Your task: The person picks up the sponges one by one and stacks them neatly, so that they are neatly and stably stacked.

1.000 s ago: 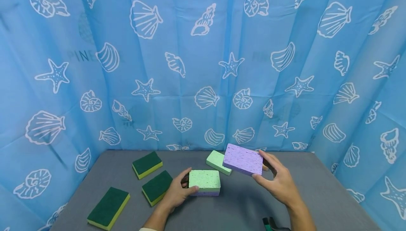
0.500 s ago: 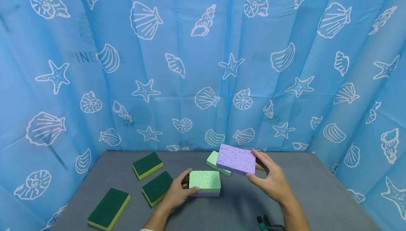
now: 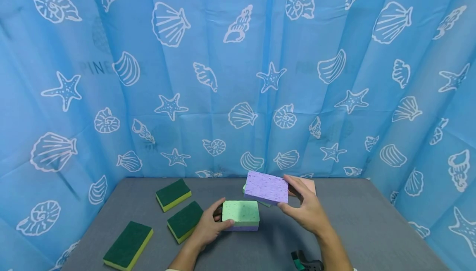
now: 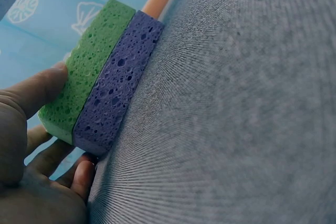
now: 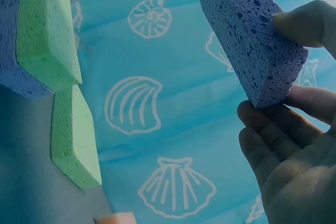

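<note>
At mid-table a green sponge (image 3: 241, 211) lies flat on a purple sponge (image 4: 118, 82), edges nearly lined up. My left hand (image 3: 209, 226) grips the green one at its left end, thumb on the near side and fingers behind; a lower finger comes close to the purple one. Held in the air to the right and slightly behind is a second purple sponge (image 3: 266, 187). My right hand (image 3: 305, 211) pinches its right end between thumb and fingers, tilting it a little. Behind it, a second green sponge (image 5: 75, 137) on the table is mostly hidden in the head view.
Three green-and-yellow scouring sponges (image 3: 128, 244) lie apart on the left side of the grey tabletop (image 3: 372, 229). A pale orange sponge (image 3: 309, 184) shows behind my right hand. A blue shell-print curtain (image 3: 238, 77) encloses the back and sides.
My right hand has carried the purple sponge leftward, closer to the stack and across the rear green sponge. The orange sponge has come into sight. My left hand stays put.
</note>
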`<action>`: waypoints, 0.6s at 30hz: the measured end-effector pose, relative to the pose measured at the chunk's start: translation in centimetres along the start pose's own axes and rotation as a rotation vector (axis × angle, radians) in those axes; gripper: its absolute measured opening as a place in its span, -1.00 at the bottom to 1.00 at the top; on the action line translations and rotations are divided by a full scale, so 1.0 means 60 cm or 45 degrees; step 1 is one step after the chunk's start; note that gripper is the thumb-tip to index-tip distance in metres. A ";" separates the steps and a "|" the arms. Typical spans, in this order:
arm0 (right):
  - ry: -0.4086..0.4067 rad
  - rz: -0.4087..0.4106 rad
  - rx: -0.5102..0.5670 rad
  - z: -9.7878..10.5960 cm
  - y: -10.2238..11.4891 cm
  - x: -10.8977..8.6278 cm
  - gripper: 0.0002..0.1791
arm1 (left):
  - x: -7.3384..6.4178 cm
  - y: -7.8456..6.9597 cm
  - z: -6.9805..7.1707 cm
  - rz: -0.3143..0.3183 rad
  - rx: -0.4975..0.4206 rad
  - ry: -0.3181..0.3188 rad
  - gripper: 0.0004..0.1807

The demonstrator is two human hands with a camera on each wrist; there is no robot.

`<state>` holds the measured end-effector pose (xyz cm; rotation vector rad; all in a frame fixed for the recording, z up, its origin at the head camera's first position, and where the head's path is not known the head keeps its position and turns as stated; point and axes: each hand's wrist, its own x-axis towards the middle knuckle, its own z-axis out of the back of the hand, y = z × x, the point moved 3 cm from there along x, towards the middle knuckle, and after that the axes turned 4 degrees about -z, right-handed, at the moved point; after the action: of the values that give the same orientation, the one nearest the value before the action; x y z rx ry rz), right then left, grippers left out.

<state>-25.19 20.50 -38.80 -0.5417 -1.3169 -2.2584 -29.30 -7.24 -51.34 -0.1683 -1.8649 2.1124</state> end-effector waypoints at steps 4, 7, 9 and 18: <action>0.020 -0.011 0.064 -0.010 -0.007 0.002 -0.21 | -0.001 0.000 0.000 0.004 0.021 -0.007 -0.07; 0.029 -0.045 0.097 -0.019 -0.013 0.001 -0.22 | -0.002 0.000 -0.001 0.013 -0.005 0.005 -0.08; 0.036 -0.063 0.101 -0.025 -0.017 0.001 -0.22 | -0.001 0.000 -0.002 0.016 -0.027 0.014 -0.08; 0.088 -0.042 0.187 -0.053 -0.031 0.013 -0.21 | 0.002 -0.001 0.000 -0.002 -0.008 -0.012 -0.09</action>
<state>-27.18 18.33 -41.15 -0.3893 -1.4520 -2.1649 -29.42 -7.20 -51.25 -0.1581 -1.8766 2.1098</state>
